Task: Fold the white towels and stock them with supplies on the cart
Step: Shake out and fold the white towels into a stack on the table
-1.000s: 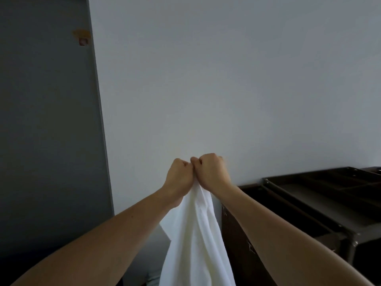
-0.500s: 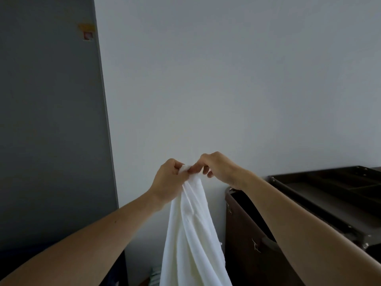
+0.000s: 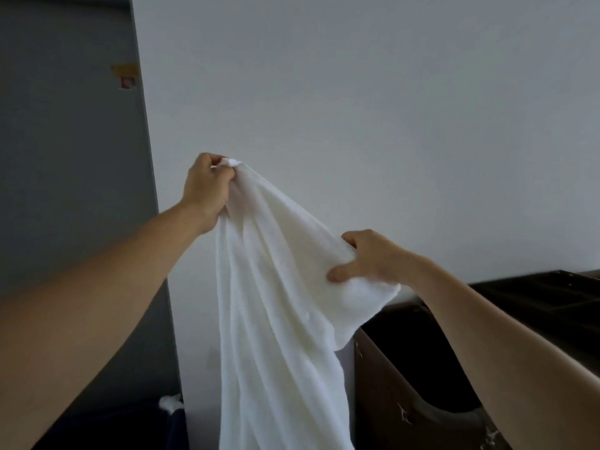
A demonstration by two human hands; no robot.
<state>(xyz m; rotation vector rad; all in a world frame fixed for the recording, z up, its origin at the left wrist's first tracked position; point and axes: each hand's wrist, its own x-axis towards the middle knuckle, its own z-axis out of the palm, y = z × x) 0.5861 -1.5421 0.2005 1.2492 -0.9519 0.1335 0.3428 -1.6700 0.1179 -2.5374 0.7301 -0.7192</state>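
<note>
Holding the towel [image 3: 276,287] up by the wall, left hand [image 3: 206,190] pinching a top corner, right hand [image 3: 370,259] gripping the edge lower right. Soft, floppy stuff, so I'd grab corners; cart [image 3: 535,303] sits right.

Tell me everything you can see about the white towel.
The white towel is a plain, soft-looking cloth, unfolded and creased in long vertical folds. It hangs in the air before a pale wall, and its lower end runs out of the picture. The left hand grips one bunched corner at the highest point. The right hand pinches the top edge lower down, beside a dark cart. The edge slopes between the two hands.
</note>
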